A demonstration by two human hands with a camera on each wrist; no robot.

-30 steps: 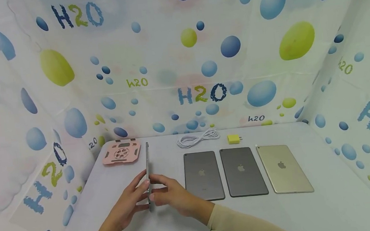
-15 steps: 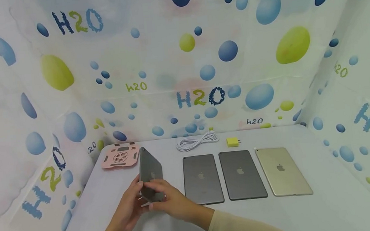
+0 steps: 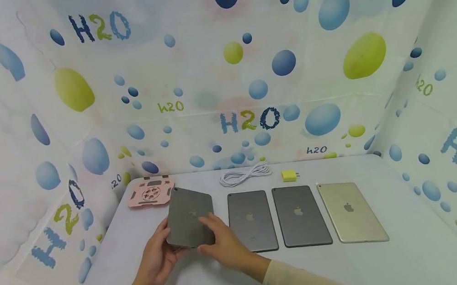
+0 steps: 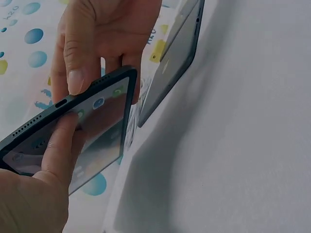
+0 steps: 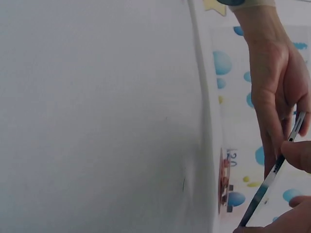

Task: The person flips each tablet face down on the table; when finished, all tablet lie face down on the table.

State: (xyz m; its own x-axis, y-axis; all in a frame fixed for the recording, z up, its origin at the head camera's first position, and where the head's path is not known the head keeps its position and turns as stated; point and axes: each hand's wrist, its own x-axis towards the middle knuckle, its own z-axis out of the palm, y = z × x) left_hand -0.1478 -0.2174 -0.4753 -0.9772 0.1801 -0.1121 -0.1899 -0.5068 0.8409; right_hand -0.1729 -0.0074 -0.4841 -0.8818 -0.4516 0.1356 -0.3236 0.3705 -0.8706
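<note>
Both hands hold a dark grey tablet [image 3: 185, 213] tilted above the table, its back with the apple logo toward the head camera. The left hand [image 3: 155, 259] grips its left edge. In the left wrist view, a left finger lies across the lit screen [image 4: 99, 141]. On the opposite side, the right hand [image 3: 228, 246] holds the lower right corner, fingers over the back. Its thumb presses the bottom edge beside the port in the left wrist view. From the right wrist, the tablet [image 5: 265, 187] appears nearly edge-on between the two hands.
To the right lie two grey tablets [image 3: 253, 232] [image 3: 303, 227] and a gold tablet [image 3: 353, 222], backs up. Behind them are a coiled white cable [image 3: 245, 174] and a yellow charger plug [image 3: 288, 175]. A pink stand [image 3: 151, 193] lies at the back left of the white table [image 3: 307, 272].
The held tablet has turned from edge-on until its back faces the head camera. The right hand has shifted slightly right with its edge; both hands keep holding it.
</note>
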